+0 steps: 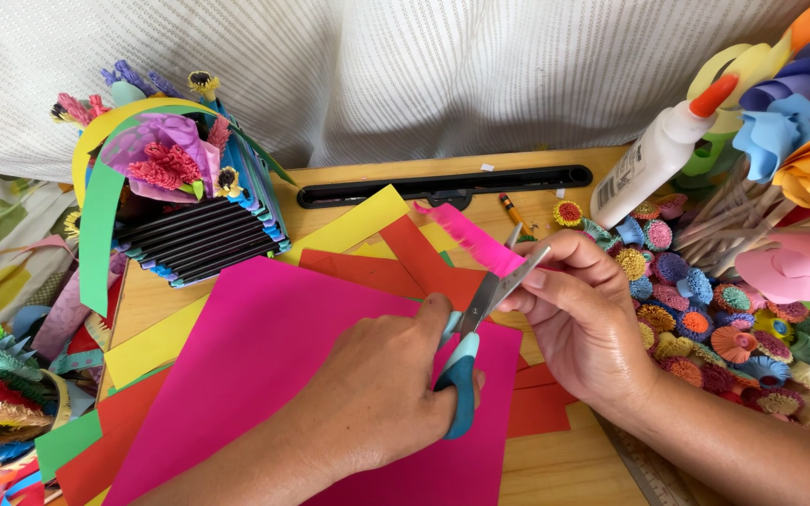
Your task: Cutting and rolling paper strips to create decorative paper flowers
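Observation:
My left hand [377, 384] grips the teal handles of a pair of scissors [466, 361], whose blades point up and right. The blades close on a bright pink paper strip [471, 239] with a fringed edge. My right hand [578, 309] pinches the strip's near end between thumb and fingers, right beside the blade tips. Both hands hover over a large magenta paper sheet [264, 356] that lies on red paper sheets [424, 267] and yellow paper sheets [349, 225].
A white glue bottle [653, 155] with an orange tip leans at the back right. Small rolled paper flowers [705, 319] lie heaped at the right, below big paper roses [799, 141]. A woven paper basket [189, 206] stands at the back left. A pencil [515, 214] lies near the black tray slot [442, 185].

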